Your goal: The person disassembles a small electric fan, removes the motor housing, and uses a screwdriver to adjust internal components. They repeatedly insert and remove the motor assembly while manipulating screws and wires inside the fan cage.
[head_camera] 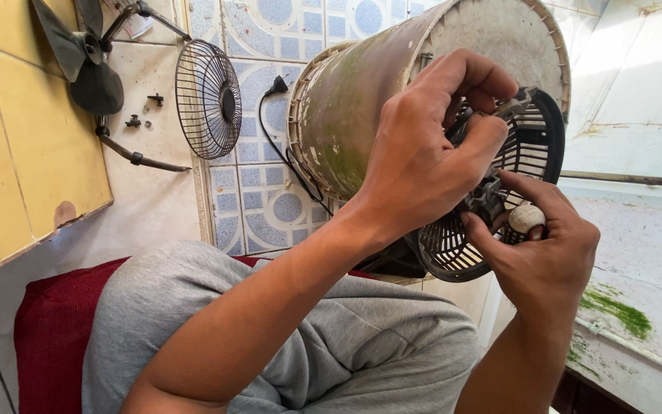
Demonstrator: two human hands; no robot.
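My left hand [423, 153] grips the rim and spokes of a black fan grille [534, 146] and holds it upright in front of me. My right hand [549, 249] is closed around a small white rounded part [526, 218] at the grille's centre, where a dark motor piece [486, 201] sits. Behind the grille lies a dirty white bucket [362, 100] on its side, stained green.
Fan blades [78, 54] and a second wire grille [208, 98] lie on the floor at upper left, with small screws [143, 111], a black stand rod [136, 156] and a black power cord [273, 115]. My grey-clad knee [285, 337] fills the foreground.
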